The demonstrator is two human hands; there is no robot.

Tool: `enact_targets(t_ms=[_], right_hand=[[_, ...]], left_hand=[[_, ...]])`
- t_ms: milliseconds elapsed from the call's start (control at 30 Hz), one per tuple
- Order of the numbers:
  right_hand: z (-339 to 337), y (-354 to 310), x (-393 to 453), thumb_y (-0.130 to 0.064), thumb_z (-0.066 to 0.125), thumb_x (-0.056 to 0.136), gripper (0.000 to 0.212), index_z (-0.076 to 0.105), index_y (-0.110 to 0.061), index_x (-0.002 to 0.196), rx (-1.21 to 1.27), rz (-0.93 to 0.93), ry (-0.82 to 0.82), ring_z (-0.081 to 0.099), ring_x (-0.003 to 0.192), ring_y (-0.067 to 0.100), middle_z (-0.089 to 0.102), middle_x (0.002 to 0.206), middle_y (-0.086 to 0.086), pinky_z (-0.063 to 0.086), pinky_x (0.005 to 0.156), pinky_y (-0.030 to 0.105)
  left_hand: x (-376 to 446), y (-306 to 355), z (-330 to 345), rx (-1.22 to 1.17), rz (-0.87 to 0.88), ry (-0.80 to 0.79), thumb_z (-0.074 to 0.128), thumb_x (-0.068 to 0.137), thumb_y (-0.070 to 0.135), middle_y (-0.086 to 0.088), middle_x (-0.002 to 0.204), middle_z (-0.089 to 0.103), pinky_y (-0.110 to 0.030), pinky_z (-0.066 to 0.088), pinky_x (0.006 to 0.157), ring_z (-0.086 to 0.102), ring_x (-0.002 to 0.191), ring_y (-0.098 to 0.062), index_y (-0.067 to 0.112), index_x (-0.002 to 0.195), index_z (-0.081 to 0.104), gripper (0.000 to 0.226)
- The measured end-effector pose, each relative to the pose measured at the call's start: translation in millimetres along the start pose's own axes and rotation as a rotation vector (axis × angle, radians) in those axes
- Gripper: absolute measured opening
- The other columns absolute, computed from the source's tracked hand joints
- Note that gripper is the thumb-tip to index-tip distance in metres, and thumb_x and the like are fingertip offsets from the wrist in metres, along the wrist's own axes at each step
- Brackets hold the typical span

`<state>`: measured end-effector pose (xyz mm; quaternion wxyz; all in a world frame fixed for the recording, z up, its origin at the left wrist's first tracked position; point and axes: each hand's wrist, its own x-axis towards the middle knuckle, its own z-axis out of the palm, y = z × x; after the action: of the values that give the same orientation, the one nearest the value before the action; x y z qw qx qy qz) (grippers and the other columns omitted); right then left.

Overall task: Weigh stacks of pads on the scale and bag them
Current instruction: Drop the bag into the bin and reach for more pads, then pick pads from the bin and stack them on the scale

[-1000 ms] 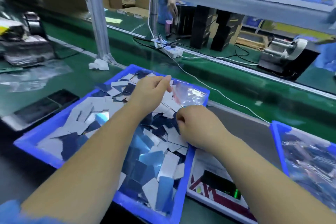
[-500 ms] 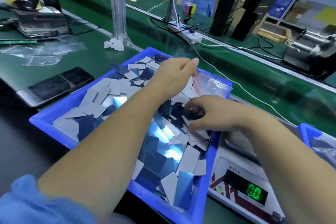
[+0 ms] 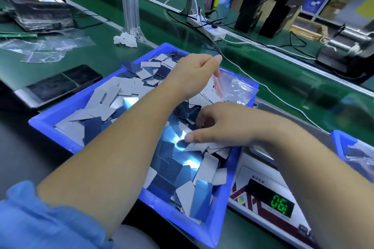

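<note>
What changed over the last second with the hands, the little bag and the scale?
The right hand opened up and spread over the pads, fingers curled as if gathering some. The scale readout went from 0.0 to a nonzero figure. The left hand still pinches the clear bag above the blue bin.

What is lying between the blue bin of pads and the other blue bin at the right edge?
In the head view, the scale sits between the blue bin of pads and the second blue bin; the right forearm crosses above it.

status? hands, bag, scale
Left hand pinches the clear bag by its red strip. Right hand curled low over loose pads in the blue bin, grip unclear. Scale display lit. Nothing blocking.
</note>
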<state>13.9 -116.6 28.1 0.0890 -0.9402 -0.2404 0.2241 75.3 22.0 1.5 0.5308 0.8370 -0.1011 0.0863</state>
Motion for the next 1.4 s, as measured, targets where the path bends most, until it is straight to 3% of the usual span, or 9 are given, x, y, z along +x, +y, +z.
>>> enact_targets(t_ms=[167,267,400,500,600,800,900,1167,1400], right_hand=[[32,-30,0,-0.074,0.072,0.061,0.066,0.058,-0.012,0.08,0.005,-0.016,0.147,0.051,0.063,0.015,0.062,0.075,0.002,0.042,0.055,0.035],[38,-36,1,-0.063,0.08,0.06,0.055,0.05,-0.018,0.069,0.162,0.027,0.156,0.039,0.056,0.007,0.044,0.064,-0.01,0.028,0.049,0.027],[44,-35,0,-0.046,0.087,0.062,0.061,0.033,-0.019,0.06,0.367,0.063,0.177,0.025,0.049,0.011,0.027,0.054,-0.01,0.021,0.048,0.025],[43,-29,2,-0.035,0.086,0.067,0.04,0.055,-0.01,0.066,0.538,0.064,0.146,0.038,0.051,0.007,0.046,0.054,-0.002,0.038,0.047,0.027],[40,-23,4,-0.031,0.084,0.067,0.052,0.057,0.003,0.096,0.706,0.085,0.107,0.044,0.068,0.017,0.051,0.075,0.008,0.04,0.064,0.035],[21,-1,6,-0.02,0.082,0.075,0.016,0.068,-0.013,0.073,0.736,0.111,0.249,0.051,0.057,0.013,0.054,0.061,-0.004,0.041,0.06,0.024],[12,11,3,-0.014,0.078,0.077,0.011,0.07,-0.012,0.083,0.828,0.162,0.403,0.068,0.07,0.028,0.073,0.076,0.005,0.057,0.069,0.04],[24,30,4,-0.023,0.067,0.084,0.013,0.063,-0.034,0.079,0.812,0.199,0.811,0.055,0.054,0.001,0.066,0.069,-0.017,0.043,0.056,0.026],[15,34,1,-0.024,0.064,0.083,0.012,0.065,-0.036,0.085,0.943,0.162,0.813,0.069,0.078,0.029,0.071,0.079,-0.003,0.057,0.07,0.045]], left_hand=[[1,-1,-3,-0.006,-0.008,-0.002,0.043,0.095,0.052,-0.006,0.084,0.071,-0.047,0.055,0.082,0.067,0.085,-0.019,0.022,0.073,0.069,0.046],[-1,-2,-7,-0.018,0.011,0.025,0.043,0.097,0.049,0.017,0.052,0.053,-0.032,0.043,0.063,0.053,0.055,0.004,0.022,0.071,0.067,0.044],[-2,0,-10,-0.065,0.0,0.039,0.045,0.1,0.044,0.015,0.046,0.044,-0.03,0.044,0.06,0.047,0.047,0.002,0.016,0.075,0.069,0.044],[-4,1,-13,-0.056,0.004,0.059,0.045,0.101,0.044,0.015,0.045,0.041,-0.026,0.035,0.055,0.043,0.047,-0.003,0.017,0.075,0.069,0.044],[-5,2,-18,-0.088,0.019,0.107,0.046,0.101,0.043,0.013,0.047,0.039,-0.024,0.036,0.052,0.04,0.05,-0.008,0.016,0.074,0.069,0.044],[-3,2,-29,-0.156,0.051,0.218,0.045,0.098,0.042,0.011,0.048,0.04,-0.037,0.046,0.065,0.04,0.05,-0.01,0.013,0.074,0.068,0.044],[-3,-1,-27,-0.146,0.017,0.15,0.044,0.093,0.05,0.008,0.051,0.053,-0.035,0.045,0.065,0.048,0.052,-0.01,0.018,0.073,0.068,0.044],[-5,-12,-17,0.002,-0.043,-0.294,0.068,0.077,0.056,0.015,0.094,0.072,-0.032,0.053,0.089,0.067,0.093,-0.005,0.045,0.095,0.069,0.021],[-4,-18,-20,0.099,-0.014,-0.296,0.082,0.067,0.06,0.017,0.073,0.058,-0.017,0.041,0.064,0.054,0.063,0.0,0.041,0.088,0.069,0.031]])
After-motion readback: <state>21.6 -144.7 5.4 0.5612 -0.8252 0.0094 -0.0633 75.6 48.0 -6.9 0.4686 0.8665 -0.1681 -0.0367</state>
